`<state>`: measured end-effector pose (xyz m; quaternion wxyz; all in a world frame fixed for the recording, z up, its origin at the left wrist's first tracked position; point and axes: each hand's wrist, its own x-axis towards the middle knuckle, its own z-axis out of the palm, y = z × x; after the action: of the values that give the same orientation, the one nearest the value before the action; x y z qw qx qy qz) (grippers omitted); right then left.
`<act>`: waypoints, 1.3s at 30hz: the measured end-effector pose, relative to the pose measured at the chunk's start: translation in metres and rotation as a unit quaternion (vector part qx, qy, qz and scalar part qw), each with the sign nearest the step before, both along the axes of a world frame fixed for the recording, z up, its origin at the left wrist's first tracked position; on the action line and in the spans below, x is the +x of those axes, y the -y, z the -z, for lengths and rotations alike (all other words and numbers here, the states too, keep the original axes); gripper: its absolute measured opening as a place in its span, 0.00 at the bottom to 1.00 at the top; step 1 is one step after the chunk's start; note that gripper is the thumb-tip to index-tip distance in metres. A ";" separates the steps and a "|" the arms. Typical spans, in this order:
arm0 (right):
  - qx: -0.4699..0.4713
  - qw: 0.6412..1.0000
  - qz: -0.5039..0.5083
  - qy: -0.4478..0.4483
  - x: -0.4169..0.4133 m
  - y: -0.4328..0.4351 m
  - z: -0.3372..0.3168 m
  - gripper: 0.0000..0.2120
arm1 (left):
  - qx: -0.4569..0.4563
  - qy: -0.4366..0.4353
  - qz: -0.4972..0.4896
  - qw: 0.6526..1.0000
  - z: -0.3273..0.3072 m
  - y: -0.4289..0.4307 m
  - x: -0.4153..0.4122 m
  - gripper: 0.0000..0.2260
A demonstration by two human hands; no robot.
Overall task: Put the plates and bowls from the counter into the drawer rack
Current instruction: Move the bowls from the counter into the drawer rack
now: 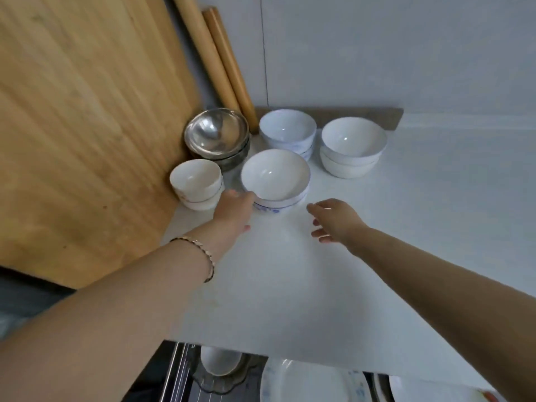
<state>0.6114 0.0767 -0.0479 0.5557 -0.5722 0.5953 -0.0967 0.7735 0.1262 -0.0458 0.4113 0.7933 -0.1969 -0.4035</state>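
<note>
Several stacks of bowls stand at the back of the white counter (pixel 290 271). The nearest is a white stack with a blue pattern (pixel 275 177). My left hand (pixel 236 211) touches its left side, with the fingers against the lower bowl's wall. My right hand (pixel 333 220) hovers open just right of this stack, fingers spread, not touching it. Further stacks are small white bowls (pixel 197 179) at the left, steel bowls (pixel 217 134) behind, and two white stacks (pixel 287 130) (pixel 352 143) at the back. The drawer rack (pixel 179 372) below holds a white bowl (pixel 220 361) and plates (pixel 307 384).
A large wooden board (pixel 87 126) leans at the left, against the small white bowls. Two wooden rolling pins (pixel 220 62) lean against the wall behind the steel bowls. A dark strip (pixel 362 114) runs along the wall's foot.
</note>
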 end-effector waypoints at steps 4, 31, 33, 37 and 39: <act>0.096 0.980 0.133 0.114 0.045 0.038 0.023 0.28 | -0.011 -0.064 0.004 0.998 0.026 0.027 0.034 0.27; 0.081 0.991 0.071 0.080 -0.197 -0.179 -0.004 0.25 | 0.075 -0.244 0.173 0.951 0.011 -0.186 -0.157 0.22; 0.081 0.996 0.024 0.026 -0.226 -0.200 0.002 0.28 | 0.091 -0.239 0.193 0.947 0.021 -0.204 -0.185 0.23; 0.126 0.991 -0.021 -0.045 -0.272 -0.233 0.033 0.24 | 0.125 -0.213 0.261 0.934 0.051 -0.232 -0.227 0.24; 0.116 0.988 -0.025 -0.099 -0.288 -0.245 0.057 0.17 | 0.154 -0.197 0.274 0.928 0.071 -0.244 -0.244 0.26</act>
<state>0.3234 0.3216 -0.1050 0.5589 -0.5254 0.6400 0.0442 0.5298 0.3702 -0.1171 0.1878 0.6663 -0.2573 -0.6742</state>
